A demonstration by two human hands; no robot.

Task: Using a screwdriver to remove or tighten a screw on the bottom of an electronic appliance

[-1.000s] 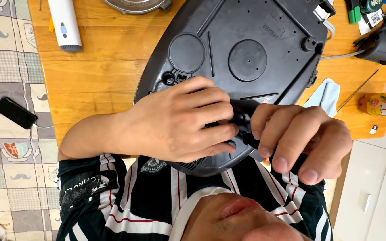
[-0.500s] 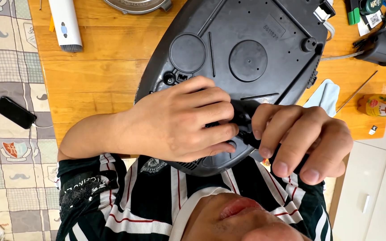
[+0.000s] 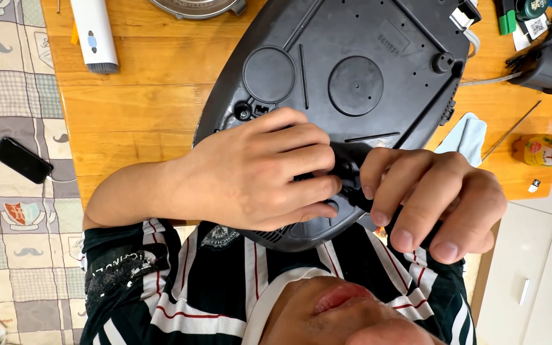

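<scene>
A large dark grey plastic appliance housing [image 3: 352, 76] lies upside down on the wooden table [image 3: 135, 115], its near edge against my chest. My left hand [image 3: 257, 172] lies over that near edge, fingers curled and pressing on the housing beside a small black part [image 3: 347, 171]. From the right, my right hand [image 3: 436, 198] pinches the same black part with its fingertips. The fingers hide what the part is and how it joins the housing.
A white cylindrical device [image 3: 94, 32] lies at the table's far left. A black phone [image 3: 22, 160] rests on the patchwork mat. To the right are a pale blue cloth [image 3: 464, 137], a thin rod [image 3: 511, 131], a yellow bottle [image 3: 547, 152] and a dark grey holder [image 3: 547, 67].
</scene>
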